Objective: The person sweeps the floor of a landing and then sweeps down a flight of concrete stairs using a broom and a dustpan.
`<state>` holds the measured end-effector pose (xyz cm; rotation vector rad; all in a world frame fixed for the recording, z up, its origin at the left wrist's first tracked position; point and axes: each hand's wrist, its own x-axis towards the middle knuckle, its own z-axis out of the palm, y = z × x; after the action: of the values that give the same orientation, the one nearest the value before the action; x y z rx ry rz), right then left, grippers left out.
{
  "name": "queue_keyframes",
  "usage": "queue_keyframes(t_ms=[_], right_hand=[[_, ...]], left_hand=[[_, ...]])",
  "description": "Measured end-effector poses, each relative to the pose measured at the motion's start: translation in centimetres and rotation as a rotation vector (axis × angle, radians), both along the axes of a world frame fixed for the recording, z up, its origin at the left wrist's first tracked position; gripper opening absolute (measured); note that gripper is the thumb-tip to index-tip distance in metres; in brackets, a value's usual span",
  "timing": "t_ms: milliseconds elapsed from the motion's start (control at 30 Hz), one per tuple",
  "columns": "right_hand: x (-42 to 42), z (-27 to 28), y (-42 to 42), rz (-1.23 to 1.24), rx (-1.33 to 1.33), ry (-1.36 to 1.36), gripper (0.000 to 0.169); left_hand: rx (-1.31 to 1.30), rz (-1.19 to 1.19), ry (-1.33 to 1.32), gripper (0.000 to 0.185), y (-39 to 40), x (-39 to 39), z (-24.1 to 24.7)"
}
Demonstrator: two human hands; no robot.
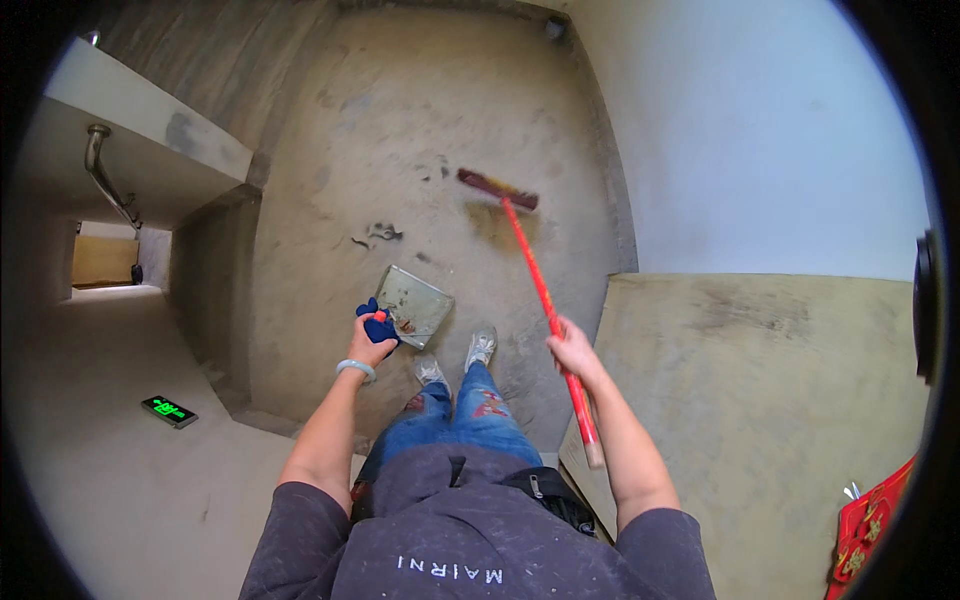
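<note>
My right hand (574, 349) is closed around the red handle of a broom (536, 270). Its dark reddish head (497, 189) is at floor level ahead and slightly right, somewhat blurred. In front of my feet is a metal dustpan (420, 296) with bits of debris in it. My left hand (369, 341), wearing a pale bangle at the wrist, grips a dark blue fabric bundle (381, 330), possibly gloves. An orange-red tip (380, 316) pokes up there, seemingly the dustpan's upright handle seen end-on. Dark scraps (385, 231) lie on the concrete floor (337, 180) beyond the dustpan.
A stairwell landing surrounds me. Steps (202, 52) lie at upper left, with a metal handrail (101, 172) beside them. A lit green exit sign (169, 412) is on the left wall. To the right are a pale wall (750, 150), a beige panel (750, 375) and a red decoration (870, 525).
</note>
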<state>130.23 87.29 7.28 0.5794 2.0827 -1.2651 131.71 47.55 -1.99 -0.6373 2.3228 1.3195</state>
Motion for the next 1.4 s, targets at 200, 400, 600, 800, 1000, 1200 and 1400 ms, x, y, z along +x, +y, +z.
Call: queue_keyframes(t_ms=[200, 400, 600, 800, 1000, 1200, 1400], right_hand=[[-8.3, -4.2, 1.9, 0.008, 0.199, 0.021, 0.034], [-4.6, -5.4, 1.1, 0.251, 0.239, -0.194, 0.034], [6.3, -0.3, -7.1, 0.284, 0.103, -0.238, 0.035], [14.7, 2.2, -12.6, 0.154, -0.287, -0.348, 0.036], [19.4, 6.1, -14.2, -0.173, -0.503, -0.401, 0.043], [22.4, 7.7, -11.5, -0.402, -0.427, -0.260, 0.045], [18.5, 1.6, -6.3, -0.309, 0.076, -0.057, 0.040]], left_hand=[[-0.074, 0.020, -0.005, 0.074, 1.8, -0.8, -0.2], [-0.060, 0.033, 0.014, 0.074, 1.8, -1.3, -0.6], [-0.046, -0.002, -0.032, 0.075, 1.6, -1.9, -1.4], [-0.016, -0.080, 0.011, 0.078, 1.1, -1.8, -2.4], [0.058, -0.188, 0.005, 0.079, -0.1, -1.8, -3.4], [-0.017, -0.431, 0.023, 0.075, -2.9, -1.3, -2.3], [-0.111, -0.628, -0.007, 0.074, -2.5, -1.0, 1.6]])
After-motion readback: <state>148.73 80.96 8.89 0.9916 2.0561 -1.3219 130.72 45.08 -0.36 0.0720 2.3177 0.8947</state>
